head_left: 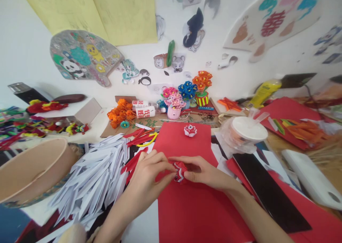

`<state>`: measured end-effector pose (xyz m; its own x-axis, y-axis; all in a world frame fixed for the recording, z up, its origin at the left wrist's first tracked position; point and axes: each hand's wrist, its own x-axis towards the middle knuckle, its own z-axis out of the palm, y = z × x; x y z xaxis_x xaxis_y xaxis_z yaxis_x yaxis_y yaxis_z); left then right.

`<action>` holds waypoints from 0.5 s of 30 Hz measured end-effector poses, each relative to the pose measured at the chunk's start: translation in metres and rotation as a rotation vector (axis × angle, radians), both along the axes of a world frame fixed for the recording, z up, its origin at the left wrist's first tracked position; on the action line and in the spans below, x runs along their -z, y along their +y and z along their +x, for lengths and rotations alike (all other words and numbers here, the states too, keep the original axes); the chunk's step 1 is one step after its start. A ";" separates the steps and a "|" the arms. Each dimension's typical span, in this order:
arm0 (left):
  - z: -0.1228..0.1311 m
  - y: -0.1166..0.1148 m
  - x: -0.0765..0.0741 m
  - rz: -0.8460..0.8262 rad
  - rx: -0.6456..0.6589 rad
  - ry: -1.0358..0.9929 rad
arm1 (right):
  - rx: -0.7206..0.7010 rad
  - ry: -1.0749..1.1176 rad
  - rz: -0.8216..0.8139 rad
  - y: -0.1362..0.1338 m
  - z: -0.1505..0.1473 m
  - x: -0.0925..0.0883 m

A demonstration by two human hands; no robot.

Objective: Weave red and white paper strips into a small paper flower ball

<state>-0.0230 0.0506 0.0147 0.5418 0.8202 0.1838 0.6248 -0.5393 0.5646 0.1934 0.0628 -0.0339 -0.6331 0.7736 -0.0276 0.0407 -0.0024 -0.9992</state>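
Between my two hands is a small red-and-white folded paper piece (pixel 179 171), held over a large sheet of red paper (pixel 184 211). My right hand (pixel 201 170) curls around its right side, thumb in front and fingers behind. From the left, my left hand (pixel 155 170) pinches its near-left edge with thumb and forefinger. My fingers cover part of the piece. Farther up the red sheet lies a similar round red-and-white paper piece (pixel 190 130), apart from both hands.
A heap of folded white paper strips (pixel 96 171) lies left, beside a round beige basket (pixel 34 168). To the right are a black phone-like slab (pixel 271 191), a white power-bank-like block (pixel 312 179) and a lidded plastic cup (pixel 248 130). Flower pots (pixel 174 112) line the back.
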 end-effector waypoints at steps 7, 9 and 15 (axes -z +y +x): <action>-0.001 0.001 -0.002 0.005 0.024 0.033 | -0.011 0.017 -0.013 0.000 -0.002 -0.001; -0.001 0.002 -0.001 0.011 0.033 0.048 | -0.011 0.019 -0.013 0.000 -0.002 -0.001; -0.003 0.002 0.000 -0.022 0.039 0.054 | -0.017 -0.006 -0.002 0.000 -0.002 0.002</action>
